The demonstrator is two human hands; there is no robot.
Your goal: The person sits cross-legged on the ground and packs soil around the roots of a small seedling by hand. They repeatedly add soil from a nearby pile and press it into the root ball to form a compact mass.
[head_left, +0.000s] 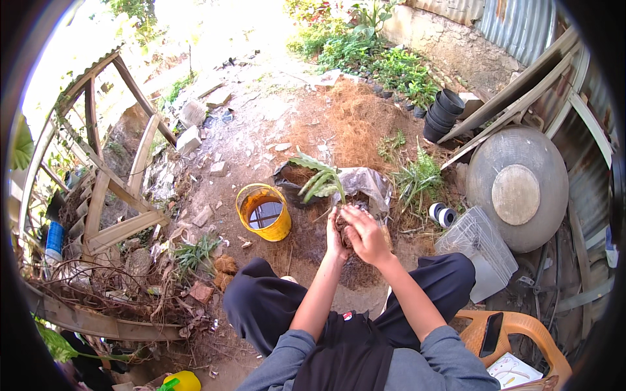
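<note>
Hands: left hand & right hand cupped round fern root ball.

Backyard garden plot: bare soil, stacked black pots, corrugated metal fence far right, greenery beyond.

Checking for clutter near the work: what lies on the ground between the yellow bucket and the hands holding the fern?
In the head view, only bare soil with scattered brown fibre separates the yellow bucket from the left hand and right hand clasping the fern.

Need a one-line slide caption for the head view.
Both hands cup a fern's root ball beside a yellow bucket.
</note>
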